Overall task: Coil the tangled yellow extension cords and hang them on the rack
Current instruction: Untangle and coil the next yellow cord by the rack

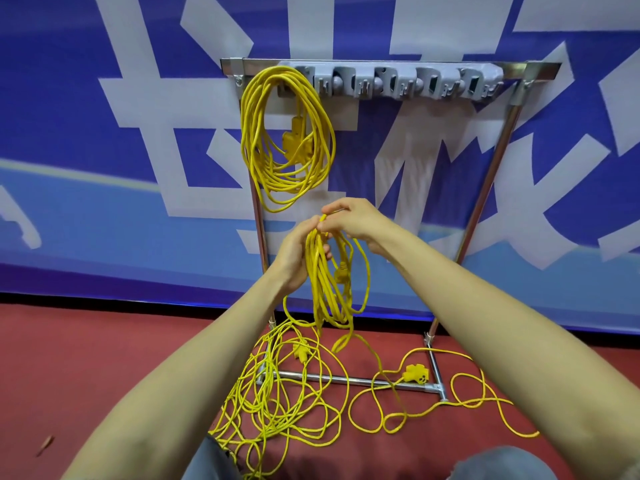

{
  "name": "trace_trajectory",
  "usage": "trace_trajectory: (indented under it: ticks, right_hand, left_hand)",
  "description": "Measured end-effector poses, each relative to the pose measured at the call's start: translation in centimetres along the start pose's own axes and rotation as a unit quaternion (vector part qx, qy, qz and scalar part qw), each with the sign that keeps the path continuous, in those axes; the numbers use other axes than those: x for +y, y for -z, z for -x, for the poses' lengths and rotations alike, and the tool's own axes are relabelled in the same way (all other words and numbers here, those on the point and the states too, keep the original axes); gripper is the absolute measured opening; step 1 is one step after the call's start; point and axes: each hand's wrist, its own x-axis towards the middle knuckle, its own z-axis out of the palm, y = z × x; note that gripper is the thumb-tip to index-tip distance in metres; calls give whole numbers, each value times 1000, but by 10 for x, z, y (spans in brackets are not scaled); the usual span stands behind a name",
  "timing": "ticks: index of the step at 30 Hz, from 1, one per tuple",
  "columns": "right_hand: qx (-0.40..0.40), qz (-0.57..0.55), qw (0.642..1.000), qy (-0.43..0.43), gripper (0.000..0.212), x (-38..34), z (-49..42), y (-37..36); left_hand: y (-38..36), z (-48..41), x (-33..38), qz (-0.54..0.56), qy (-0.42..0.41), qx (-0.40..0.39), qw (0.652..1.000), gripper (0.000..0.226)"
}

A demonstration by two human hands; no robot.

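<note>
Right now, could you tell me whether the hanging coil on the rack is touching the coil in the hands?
Apart. The head view shows bare banner between the hanging coil and the held coil below it.

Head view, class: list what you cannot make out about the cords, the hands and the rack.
All in the head view:
1. Hanging coil: its own loops hide which hook of the grey holder carries it.
2. Left hand and right hand: fingertips hidden behind the held coil and the hands' backs.
3. Floor tangle: bottom edge and the person's knees cut it off; cord count unclear.
</note>
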Motion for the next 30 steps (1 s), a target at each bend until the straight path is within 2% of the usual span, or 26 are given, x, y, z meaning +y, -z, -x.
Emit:
trace_trajectory:
  ticks: [4,7,9,11,12,14,16,17,20,23,28,29,30]
  right_hand:
    - [24,33,999,26,32,8,-3,1]
    - [26,-1,999,47,39,16,0,-4]
    - [86,6,993,75,43,22,4,-9]
    - [147,1,987,64,37,32,6,-11]
    - [136,-7,989,50,30,40,8,-11]
    - [38,53,997,35,15,59,13,-11]
    - [-65,116,990,38,15,76,21,-13]
    - [-87,102,990,31,16,81,25,-16]
    - [-74,40,995,50,14,92,27,-21]
    - [-40,47,996,67,22,103,29,-23]
    - [-42,210,972,93,19,139,33,-5]
    - [-31,231,968,92,14,147,33,-1]
    - [-6,240,966,91,20,156,31,2]
  left_hand:
    - [-4,4,1,-18,-38,-4,999,16]
    - [-9,1,2,-32,-42,22,998,18]
    - [-11,-2,3,-51,-47,51,996,22]
    - [-9,-6,4,-37,-58,72,995,21]
    - [-7,-7,6,-20,-60,74,995,21]
    - [-4,-8,11,9,-58,62,996,19]
    - [-6,-8,13,11,-51,50,997,16]
    - [-8,-8,14,9,-49,52,997,17]
    - [-13,-12,17,15,-58,89,994,26]
    - [-9,-19,25,35,-66,128,989,31]
    - [-2,-26,36,73,-57,145,985,29]
    - [-3,-26,36,74,-57,140,986,26]
    - [-5,-25,37,76,-58,136,986,24]
